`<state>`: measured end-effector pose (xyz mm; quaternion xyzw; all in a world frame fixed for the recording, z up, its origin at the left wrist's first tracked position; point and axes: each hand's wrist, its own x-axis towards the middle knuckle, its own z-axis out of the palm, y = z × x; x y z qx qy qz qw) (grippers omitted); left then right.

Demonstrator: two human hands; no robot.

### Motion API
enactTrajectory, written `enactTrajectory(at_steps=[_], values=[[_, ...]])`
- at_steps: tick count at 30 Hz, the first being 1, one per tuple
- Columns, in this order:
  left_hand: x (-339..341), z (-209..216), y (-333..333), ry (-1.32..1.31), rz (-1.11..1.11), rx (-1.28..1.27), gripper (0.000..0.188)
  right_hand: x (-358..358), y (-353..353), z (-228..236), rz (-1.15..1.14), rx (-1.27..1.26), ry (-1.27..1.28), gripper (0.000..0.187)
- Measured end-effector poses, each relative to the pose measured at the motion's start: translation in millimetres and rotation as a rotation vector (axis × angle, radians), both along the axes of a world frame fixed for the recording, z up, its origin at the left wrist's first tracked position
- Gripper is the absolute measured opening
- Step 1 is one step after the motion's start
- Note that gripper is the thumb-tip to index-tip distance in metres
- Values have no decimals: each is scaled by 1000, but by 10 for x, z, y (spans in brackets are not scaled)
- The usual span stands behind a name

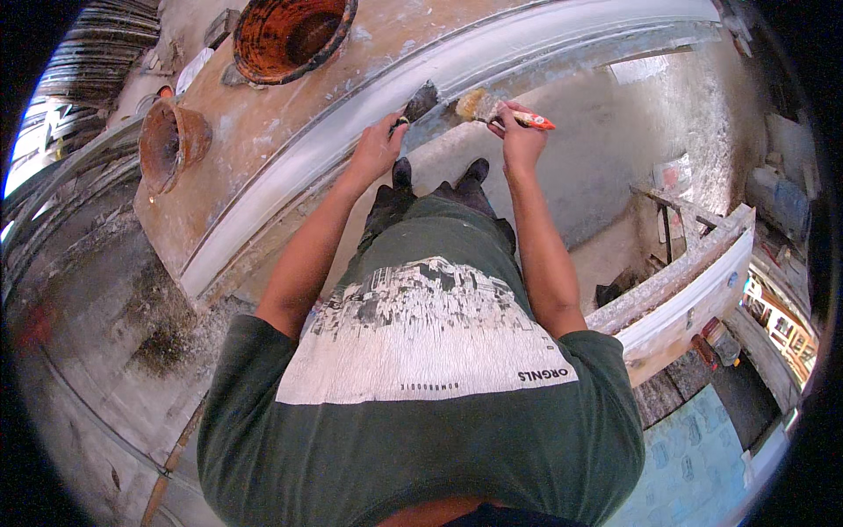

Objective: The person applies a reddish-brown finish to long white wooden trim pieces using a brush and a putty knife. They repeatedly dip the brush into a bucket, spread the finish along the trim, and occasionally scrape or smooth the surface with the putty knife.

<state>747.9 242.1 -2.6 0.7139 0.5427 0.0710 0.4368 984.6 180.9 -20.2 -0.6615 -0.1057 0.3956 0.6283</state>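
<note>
My left hand (378, 147) is closed around a small tool with a dark, flat blade, which looks like a scraper (422, 100). Its blade lies at the near edge of a long white moulding (527, 39) that runs along the worktable's front. In my right hand (520, 142) is a paintbrush (481, 105), gripped by its red and white handle. Its pale, yellowish bristles point left toward the scraper, a little apart from it. Both hands are over the table's near edge, above my feet.
On the stained wooden worktable (237, 132) stand a large orange bucket (246, 44) and a smaller worn one (160, 154). To my right, a white-edged board (694, 307) rests on a stand. Another brush (722, 341) and a light-blue sheet (689, 461) lie beyond it.
</note>
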Motion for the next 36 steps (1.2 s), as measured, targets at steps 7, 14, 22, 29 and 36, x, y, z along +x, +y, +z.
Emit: enactTrajectory(at_steps=[7,14,22,29,36], values=[[-187,-108,-43,-94,-48,155,36,-13,-31,52,-67,-30,-6,16],[851,-130,327,-132,-91,236,36,94,84,29,-197,44,5,14],[934,-75,417,-60,-56,102,35,375,75,-109,-317,78,61,15],[518,-225,255,-138,-131,227,36,583,195,-115,-280,99,72,14],[1567,-99,516,-75,-134,190,36,696,226,-81,-304,90,109,15]])
